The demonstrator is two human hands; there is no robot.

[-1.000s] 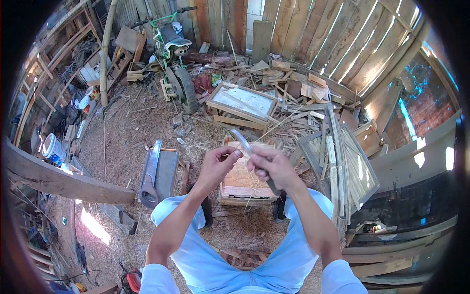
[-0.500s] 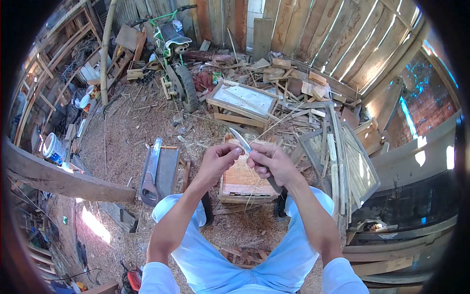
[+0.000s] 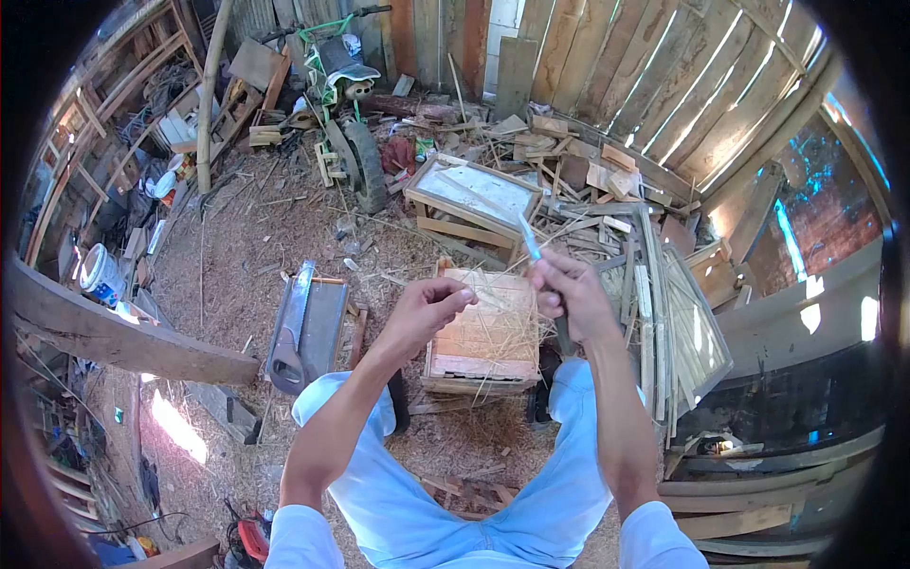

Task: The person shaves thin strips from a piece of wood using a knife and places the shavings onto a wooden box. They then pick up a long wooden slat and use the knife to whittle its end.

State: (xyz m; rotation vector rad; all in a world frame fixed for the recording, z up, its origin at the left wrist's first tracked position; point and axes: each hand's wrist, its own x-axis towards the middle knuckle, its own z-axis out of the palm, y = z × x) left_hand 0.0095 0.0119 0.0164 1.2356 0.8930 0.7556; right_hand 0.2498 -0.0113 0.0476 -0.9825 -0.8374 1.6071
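My right hand (image 3: 569,289) is closed round a knife (image 3: 529,237), whose blade points up and away from me; its dark handle shows below the fist. Left of it, apart from the knife, my left hand (image 3: 438,308) is pinched, with thumb and fingertips together. Whatever thin thing it may hold is too small to name. Beneath both hands stands a low wooden box (image 3: 483,368) between my knees, with thin straw-like strips (image 3: 512,322) scattered on its top.
A handsaw (image 3: 289,351) lies on a grey-topped box at the left. Beyond are a white-topped wooden frame (image 3: 474,190), a small bike (image 3: 355,156) and scrap wood (image 3: 559,152). A screened frame (image 3: 697,332) leans at right; a curved beam (image 3: 133,341) is at left.
My right hand and the knife have moved right, away from my left hand. The blade now points more upright. My left hand has shifted slightly right.
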